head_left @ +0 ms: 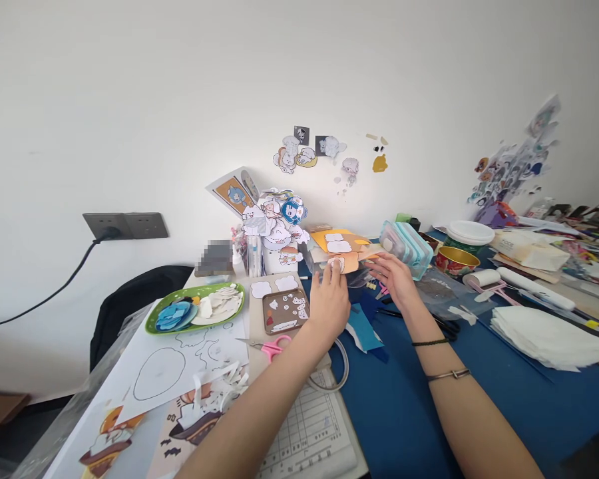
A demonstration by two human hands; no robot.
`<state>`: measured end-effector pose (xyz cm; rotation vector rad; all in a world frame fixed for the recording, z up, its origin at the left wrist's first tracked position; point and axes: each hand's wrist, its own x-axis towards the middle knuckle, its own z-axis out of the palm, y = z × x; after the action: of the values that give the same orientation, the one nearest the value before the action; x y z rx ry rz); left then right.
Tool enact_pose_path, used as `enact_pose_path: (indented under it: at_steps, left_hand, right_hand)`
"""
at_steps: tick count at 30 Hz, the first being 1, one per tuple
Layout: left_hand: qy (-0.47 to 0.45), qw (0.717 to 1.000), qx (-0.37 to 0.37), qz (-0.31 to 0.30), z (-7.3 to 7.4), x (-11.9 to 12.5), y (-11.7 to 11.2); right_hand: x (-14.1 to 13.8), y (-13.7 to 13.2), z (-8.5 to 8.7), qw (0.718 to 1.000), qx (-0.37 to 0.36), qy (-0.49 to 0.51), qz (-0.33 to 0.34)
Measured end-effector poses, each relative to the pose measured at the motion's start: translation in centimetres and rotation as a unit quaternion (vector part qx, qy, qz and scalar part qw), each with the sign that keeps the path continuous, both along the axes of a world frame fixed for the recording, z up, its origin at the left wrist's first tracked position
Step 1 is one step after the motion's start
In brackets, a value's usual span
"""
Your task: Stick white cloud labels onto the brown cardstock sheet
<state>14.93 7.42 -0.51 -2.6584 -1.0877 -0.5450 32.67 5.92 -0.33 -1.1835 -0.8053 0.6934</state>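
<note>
Left hand (329,303), fingers extended, presses the orange paper card (354,258) near the blue table's (404,412) back edge. Right hand (395,279), half-open, steadies it. Excess pressure may crease it.

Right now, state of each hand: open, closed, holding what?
Left hand: open, fingertips on the orange card.
Right hand: open, fingers at the same card's edge.

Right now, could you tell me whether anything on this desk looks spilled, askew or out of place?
Nothing looks spilled or damaged. White paper offcuts lie scattered over the printed sheets, and pink scissors lie beside the left hand, where its arm might catch them.
</note>
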Motion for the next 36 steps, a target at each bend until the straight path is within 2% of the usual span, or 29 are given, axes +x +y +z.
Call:
enact_pose_path:
  at_steps: [4,12,16,21,29,36]
  left_hand:
    - [-0.008,1.0,-0.003,-0.002,0.1,-0.1,0.0]
    - [-0.04,0.999,-0.001,0.007,1.4,-0.8,1.1]
    - [-0.045,0.999,-0.004,-0.002,1.6,-0.9,1.2]
    - [-0.042,0.999,-0.008,-0.014,1.4,-0.9,1.2]
    - [-0.041,0.999,-0.006,-0.027,1.0,-0.7,1.4]
    - [-0.04,0.999,0.0,-0.035,0.5,-0.6,1.7]
  right_hand:
    - [-0.4,-0.1,0.3,0.999,0.019,-0.012,0.025]
    - [-0.7,0.0,0.4,0.991,0.047,-0.094,0.083]
    - [-0.2,0.3,-0.2,0.986,0.046,-0.148,0.066]
    - [1.0,0.7,-1.4,0.97,0.021,-0.242,0.007]
    - [0.9,1.5,-2.3,0.906,-0.011,-0.421,-0.029]
    - [0.6,3.1,-3.4,0.82,-0.051,-0.569,-0.035]
